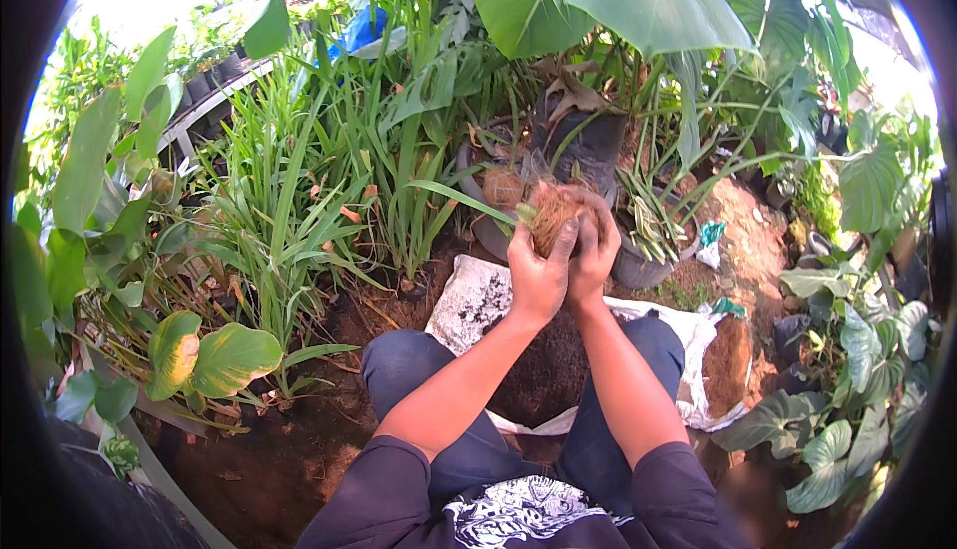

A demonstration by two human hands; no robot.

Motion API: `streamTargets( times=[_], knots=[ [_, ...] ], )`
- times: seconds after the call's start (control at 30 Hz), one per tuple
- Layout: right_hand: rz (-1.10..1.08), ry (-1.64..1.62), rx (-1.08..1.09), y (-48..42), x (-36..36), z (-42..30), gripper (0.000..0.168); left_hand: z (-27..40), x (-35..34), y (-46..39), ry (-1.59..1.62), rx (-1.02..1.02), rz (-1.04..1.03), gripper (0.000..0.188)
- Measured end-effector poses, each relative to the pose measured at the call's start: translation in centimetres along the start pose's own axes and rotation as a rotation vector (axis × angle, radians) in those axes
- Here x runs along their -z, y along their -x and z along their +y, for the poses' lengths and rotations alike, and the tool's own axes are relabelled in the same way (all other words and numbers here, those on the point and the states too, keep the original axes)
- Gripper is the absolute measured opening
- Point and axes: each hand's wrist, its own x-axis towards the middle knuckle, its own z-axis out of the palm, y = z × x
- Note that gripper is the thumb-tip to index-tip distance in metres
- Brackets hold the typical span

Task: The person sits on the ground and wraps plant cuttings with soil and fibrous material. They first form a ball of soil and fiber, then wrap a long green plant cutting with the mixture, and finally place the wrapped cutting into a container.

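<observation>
A ball of brown coconut fibre (554, 222) is cupped between my two hands, in front of me at the middle of the view. My left hand (540, 272) wraps its near left side, and my right hand (596, 246) covers its right side. A small green shoot (526, 212) pokes out at the ball's left. Another fibre ball (503, 188) rests in a dark basin (490, 239) just beyond. Below my hands, dark soil (542, 370) lies on a white woven sack (467, 302) between my knees.
A black pot (644, 269) holding cut stems stands right of my hands. Behind is a black grow bag (591, 145) under large leaves. Tall strap-leaved plants (284, 198) crowd the left, and broad-leaved plants (830, 459) the right. Brown fibre (727, 362) lies at the sack's right end.
</observation>
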Motion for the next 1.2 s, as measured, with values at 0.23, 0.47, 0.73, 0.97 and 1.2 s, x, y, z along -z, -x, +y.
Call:
streamTargets(
  times=[0.23,0.47,0.73,0.97,1.2],
  knots=[
    [0.104,-0.721,-0.642,0.2,0.4,1.1,0.028,0.1,1.3,-1.5,-0.410,-0.241,-0.117,0.070],
    [-0.082,-1.283,-0.874,-0.9,1.4,0.1,0.040,2.5,2.5,-3.0,-0.791,-0.448,-0.366,0.083],
    [-0.015,-1.125,-0.897,-1.2,1.9,1.2,0.063,1.5,0.6,-0.7,-0.670,-0.573,-0.185,0.066],
    [0.103,-0.959,-0.912,-0.6,3.0,3.8,0.061,-1.7,1.0,-0.5,-0.699,-0.436,-0.176,0.068],
    [-0.043,-1.083,-0.837,-1.4,2.3,1.8,0.067,2.1,1.0,-2.4,-0.173,-0.115,-0.392,0.101]
  ],
)
